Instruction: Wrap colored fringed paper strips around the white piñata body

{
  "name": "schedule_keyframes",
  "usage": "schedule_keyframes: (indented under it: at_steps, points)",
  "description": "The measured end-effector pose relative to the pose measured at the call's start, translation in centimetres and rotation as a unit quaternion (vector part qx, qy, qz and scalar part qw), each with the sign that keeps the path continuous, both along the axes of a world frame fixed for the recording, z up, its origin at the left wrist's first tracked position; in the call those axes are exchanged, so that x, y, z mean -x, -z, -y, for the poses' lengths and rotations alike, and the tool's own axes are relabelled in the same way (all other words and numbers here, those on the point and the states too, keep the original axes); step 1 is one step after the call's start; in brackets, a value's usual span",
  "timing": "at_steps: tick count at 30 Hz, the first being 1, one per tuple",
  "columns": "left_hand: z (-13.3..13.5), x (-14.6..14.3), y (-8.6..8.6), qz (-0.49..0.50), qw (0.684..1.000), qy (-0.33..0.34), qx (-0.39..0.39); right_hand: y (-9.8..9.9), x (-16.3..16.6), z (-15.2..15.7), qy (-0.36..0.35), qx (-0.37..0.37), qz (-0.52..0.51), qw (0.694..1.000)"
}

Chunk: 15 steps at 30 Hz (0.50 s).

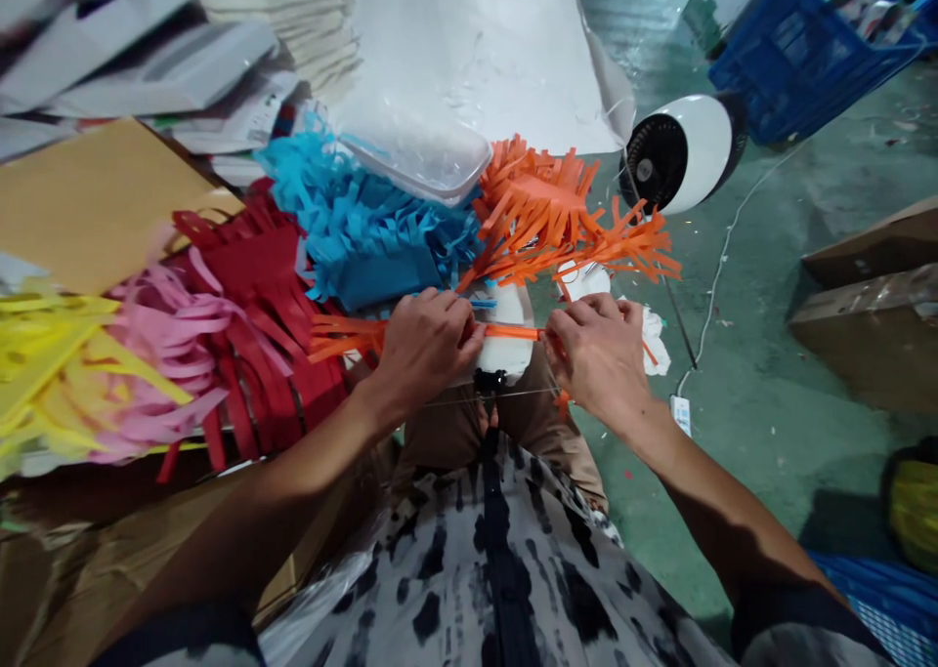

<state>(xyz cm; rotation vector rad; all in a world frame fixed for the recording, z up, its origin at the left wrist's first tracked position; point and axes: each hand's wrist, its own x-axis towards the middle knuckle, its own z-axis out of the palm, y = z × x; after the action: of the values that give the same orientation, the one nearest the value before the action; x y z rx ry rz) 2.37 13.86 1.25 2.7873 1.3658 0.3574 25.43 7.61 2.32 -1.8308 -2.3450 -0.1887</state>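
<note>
An orange paper tassel (513, 332) is stretched level in front of my body, its middle rolled into a narrow band. My left hand (426, 340) pinches it left of centre, and a fringe of strips fans out beyond that hand. On the other side my right hand (597, 350) grips the band with curled fingers. Just past the hands lies a heap of fringed orange paper (546, 198). Blue fringed paper (388, 276) sits beside it, near my left hand. A white surface (505, 306) shows under the band, with a small black clip (490, 380) at its near edge.
Red (256, 257), pink (165, 354) and yellow fringed paper (51, 364) cover the left side. A clear plastic tray (432, 159) rests on the blue pile. A black-and-white fan (681, 154), a white cable (722, 247), cardboard boxes (872, 335) and a blue crate (798, 62) stand right.
</note>
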Motion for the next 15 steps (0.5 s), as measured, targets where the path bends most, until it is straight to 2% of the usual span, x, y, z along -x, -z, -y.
schedule_keyframes:
  at_steps: [2, 3, 6, 8, 15]
  points:
    - [0.4, -0.4, 0.0, 0.000, 0.999, 0.003, -0.035, 0.0, 0.4, 0.2, -0.010, -0.019, 0.003, 1.000]
    - [0.6, -0.6, 0.0, 0.004, 0.998, 0.030, -0.055, 0.1, 0.5, 0.3, -0.029, -0.026, 0.005, 0.999]
    - [1.0, -0.8, 0.3, 0.011, 0.980, 0.175, -0.094, 0.7, 0.7, 0.8, -0.097, -0.032, 0.015, 0.995]
    - [1.1, -0.3, 0.5, 0.003, 0.970, 0.225, -0.094, 1.2, 0.2, 1.3, -0.107, -0.035, 0.017, 0.993]
    - [0.4, 2.5, -0.1, 0.048, 0.981, 0.165, -0.091, 1.6, -2.9, 2.4, -0.118, -0.049, -0.008, 0.992]
